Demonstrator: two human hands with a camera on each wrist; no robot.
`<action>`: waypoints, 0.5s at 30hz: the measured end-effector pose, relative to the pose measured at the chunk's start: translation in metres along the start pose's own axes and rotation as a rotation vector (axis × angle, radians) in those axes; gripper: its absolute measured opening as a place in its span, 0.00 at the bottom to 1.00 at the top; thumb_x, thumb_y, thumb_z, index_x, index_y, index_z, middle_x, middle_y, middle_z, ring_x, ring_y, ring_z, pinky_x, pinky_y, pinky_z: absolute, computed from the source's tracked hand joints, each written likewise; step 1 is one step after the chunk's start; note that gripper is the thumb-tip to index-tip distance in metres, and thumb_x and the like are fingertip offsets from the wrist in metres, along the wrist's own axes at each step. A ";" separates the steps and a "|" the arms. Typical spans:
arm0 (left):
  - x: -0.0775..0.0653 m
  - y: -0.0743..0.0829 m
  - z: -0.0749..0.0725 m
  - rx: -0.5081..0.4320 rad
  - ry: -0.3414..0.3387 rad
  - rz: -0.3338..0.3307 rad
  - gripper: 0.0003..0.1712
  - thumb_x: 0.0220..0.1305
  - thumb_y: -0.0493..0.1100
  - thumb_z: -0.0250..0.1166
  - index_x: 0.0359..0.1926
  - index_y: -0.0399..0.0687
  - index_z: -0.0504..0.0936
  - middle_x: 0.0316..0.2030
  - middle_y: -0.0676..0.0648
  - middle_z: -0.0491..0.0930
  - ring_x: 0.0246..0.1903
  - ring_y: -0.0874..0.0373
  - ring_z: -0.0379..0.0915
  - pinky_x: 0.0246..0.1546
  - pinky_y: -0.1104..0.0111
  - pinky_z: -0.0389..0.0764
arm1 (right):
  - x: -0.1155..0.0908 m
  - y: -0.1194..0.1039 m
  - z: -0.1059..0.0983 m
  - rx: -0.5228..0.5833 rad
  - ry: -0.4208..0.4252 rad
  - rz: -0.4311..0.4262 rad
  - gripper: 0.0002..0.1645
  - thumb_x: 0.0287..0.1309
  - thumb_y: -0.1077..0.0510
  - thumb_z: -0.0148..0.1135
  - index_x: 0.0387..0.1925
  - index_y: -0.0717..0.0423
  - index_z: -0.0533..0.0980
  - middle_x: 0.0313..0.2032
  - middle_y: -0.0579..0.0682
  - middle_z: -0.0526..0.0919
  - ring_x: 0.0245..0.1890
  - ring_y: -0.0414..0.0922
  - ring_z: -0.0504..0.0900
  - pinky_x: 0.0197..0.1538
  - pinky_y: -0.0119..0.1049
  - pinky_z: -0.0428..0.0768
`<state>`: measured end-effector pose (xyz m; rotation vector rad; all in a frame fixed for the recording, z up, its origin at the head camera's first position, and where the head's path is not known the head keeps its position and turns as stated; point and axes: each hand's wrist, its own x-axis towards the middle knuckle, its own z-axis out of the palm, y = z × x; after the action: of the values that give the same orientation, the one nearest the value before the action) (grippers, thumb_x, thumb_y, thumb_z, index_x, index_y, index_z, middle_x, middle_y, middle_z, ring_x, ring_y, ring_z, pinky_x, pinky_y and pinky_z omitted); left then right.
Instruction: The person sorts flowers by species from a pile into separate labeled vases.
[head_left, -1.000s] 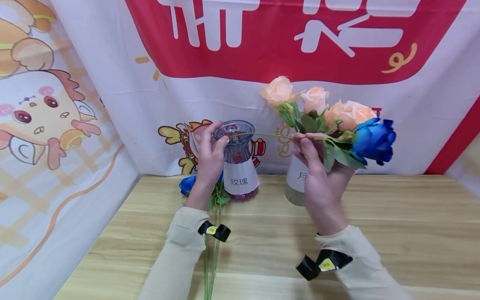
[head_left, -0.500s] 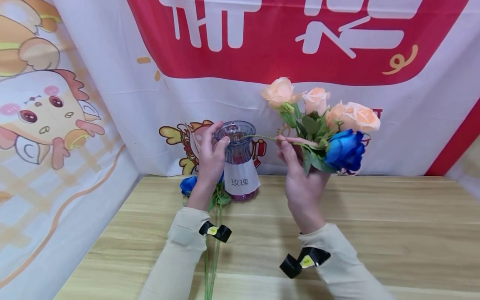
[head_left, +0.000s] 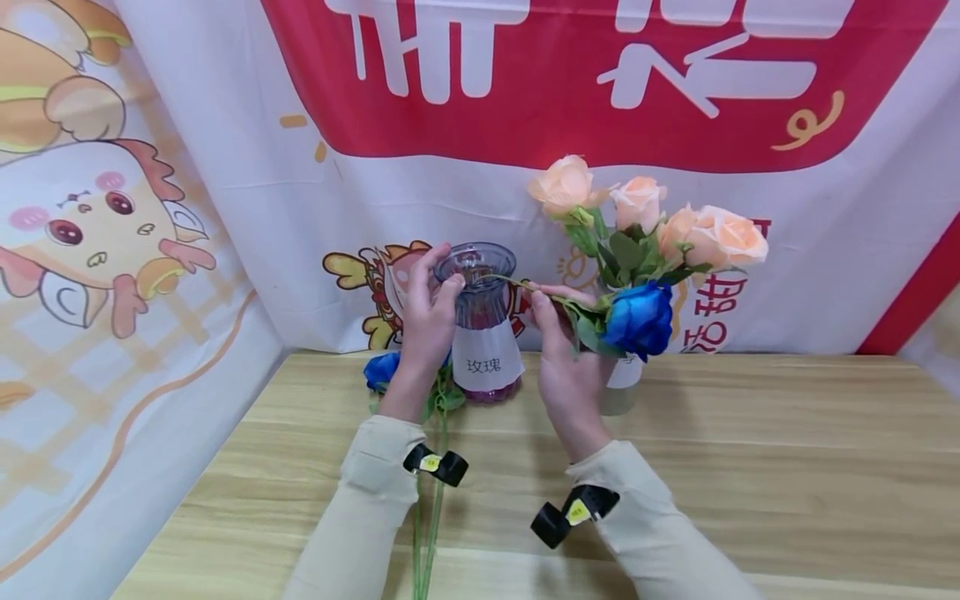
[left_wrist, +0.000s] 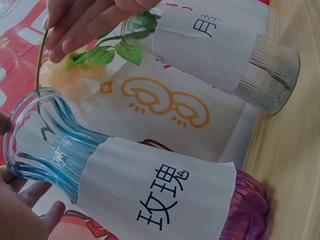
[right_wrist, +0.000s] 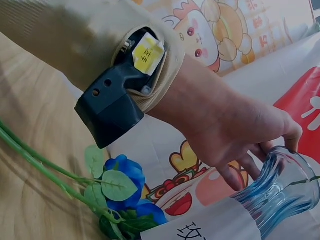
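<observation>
My left hand [head_left: 429,329] grips the rim of a glass vase [head_left: 482,310], blue-grey at the top and purple at the base, with a white paper label round its middle. Thumb and fingers lie on either side of that rim. A blue rose [head_left: 639,320] is in my right hand [head_left: 567,371], which pinches its green stem between thumb and fingers. The bloom points right; the thin stem [left_wrist: 38,65] runs left, its end inside the vase mouth in the left wrist view. Behind the right hand stands a ribbed clear vase [left_wrist: 272,70], also labelled, mostly hidden in the head view.
Peach roses [head_left: 567,187] rise from the clear vase at the back. More blue roses [right_wrist: 121,179] lie on the wooden table [head_left: 780,467] left of the glass vase, stems toward the front edge. A printed cloth [head_left: 420,196] hangs close behind both vases.
My right hand has moved left and slightly down with the blue rose, bringing the stem deeper into the vase mouth. The left hand keeps its hold on the rim.
</observation>
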<state>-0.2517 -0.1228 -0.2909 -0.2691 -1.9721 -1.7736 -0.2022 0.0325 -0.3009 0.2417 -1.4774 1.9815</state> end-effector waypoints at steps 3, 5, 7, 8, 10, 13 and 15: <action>0.001 -0.001 0.001 0.005 0.001 0.005 0.29 0.79 0.41 0.55 0.77 0.49 0.67 0.76 0.46 0.64 0.73 0.50 0.68 0.79 0.51 0.68 | 0.002 0.004 0.003 -0.027 0.003 -0.011 0.12 0.73 0.56 0.67 0.52 0.56 0.84 0.52 0.48 0.91 0.55 0.46 0.89 0.62 0.35 0.85; 0.001 -0.002 0.001 0.009 -0.001 0.012 0.29 0.79 0.42 0.55 0.77 0.50 0.67 0.76 0.46 0.64 0.74 0.50 0.67 0.79 0.51 0.67 | 0.005 0.006 0.005 -0.025 0.001 -0.028 0.12 0.73 0.56 0.67 0.52 0.56 0.84 0.52 0.48 0.91 0.56 0.43 0.88 0.65 0.35 0.84; 0.002 -0.002 0.001 0.010 0.000 0.018 0.29 0.79 0.42 0.55 0.77 0.50 0.67 0.76 0.46 0.64 0.73 0.50 0.67 0.79 0.51 0.67 | 0.008 0.008 0.008 -0.014 -0.001 -0.035 0.11 0.72 0.56 0.67 0.52 0.56 0.84 0.52 0.49 0.91 0.56 0.42 0.88 0.66 0.35 0.84; 0.002 -0.002 0.001 0.008 0.000 0.019 0.29 0.79 0.41 0.55 0.77 0.49 0.67 0.76 0.45 0.64 0.73 0.50 0.67 0.78 0.51 0.68 | 0.009 0.008 0.010 -0.002 -0.005 -0.037 0.10 0.72 0.57 0.67 0.51 0.55 0.84 0.52 0.51 0.91 0.56 0.42 0.88 0.66 0.35 0.83; 0.002 -0.002 0.001 0.003 -0.001 0.019 0.29 0.79 0.41 0.56 0.77 0.49 0.67 0.76 0.45 0.64 0.73 0.49 0.67 0.78 0.50 0.68 | 0.013 0.009 0.013 0.026 -0.006 -0.044 0.10 0.72 0.60 0.68 0.51 0.57 0.84 0.52 0.53 0.91 0.57 0.45 0.89 0.66 0.36 0.83; 0.003 -0.002 0.001 0.002 -0.002 0.015 0.29 0.78 0.41 0.56 0.77 0.50 0.67 0.76 0.46 0.64 0.73 0.50 0.67 0.78 0.50 0.68 | 0.018 0.010 0.016 0.028 0.001 -0.050 0.10 0.71 0.61 0.68 0.51 0.58 0.84 0.52 0.52 0.92 0.58 0.46 0.89 0.67 0.36 0.83; 0.003 -0.003 0.001 0.002 -0.003 0.012 0.29 0.78 0.41 0.56 0.77 0.50 0.67 0.76 0.46 0.64 0.73 0.50 0.67 0.78 0.50 0.68 | 0.021 0.010 0.018 0.021 0.003 -0.052 0.11 0.71 0.61 0.68 0.51 0.60 0.84 0.53 0.52 0.92 0.58 0.45 0.89 0.67 0.37 0.83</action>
<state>-0.2557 -0.1230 -0.2920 -0.2821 -1.9701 -1.7645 -0.2280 0.0228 -0.2916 0.2833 -1.4340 1.9559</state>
